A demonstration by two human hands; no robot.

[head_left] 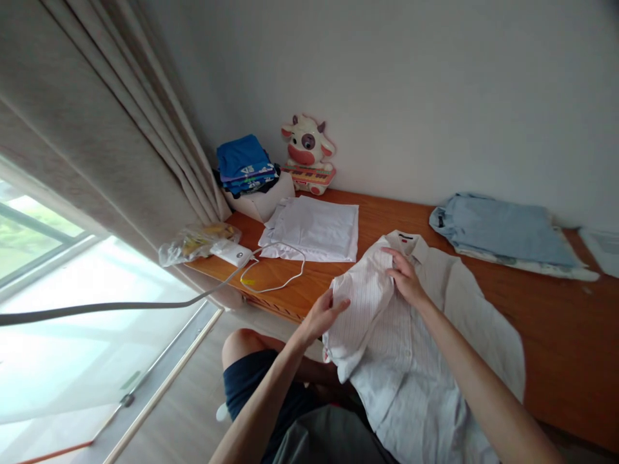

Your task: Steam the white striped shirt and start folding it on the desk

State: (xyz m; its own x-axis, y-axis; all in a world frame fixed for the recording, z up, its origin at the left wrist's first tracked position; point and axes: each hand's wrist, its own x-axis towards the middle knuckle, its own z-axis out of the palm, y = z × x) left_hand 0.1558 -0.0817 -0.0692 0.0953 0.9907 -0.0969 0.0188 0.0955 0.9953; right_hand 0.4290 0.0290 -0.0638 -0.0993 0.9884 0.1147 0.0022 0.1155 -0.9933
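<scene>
A white striped shirt (416,348) with buttons and a collar lies spread over the table's front edge and hangs down towards my lap. My left hand (320,317) grips the edge of its sleeve, thumb on top and the other fingers hidden beneath the cloth. Up near the collar, my right hand (407,278) holds the cloth at the sleeve's shoulder between thumb and forefinger. The sleeve stretches between both hands, while the other sleeve lies to the right on the wood.
On the brown table (382,212) lie folded white clothes (319,225), a blue folded stack (244,158) on a white box, and light-blue folded clothes (507,225). A cow toy keyboard (309,154) stands by the wall. A white power strip (232,252) and its cable (159,305) are left.
</scene>
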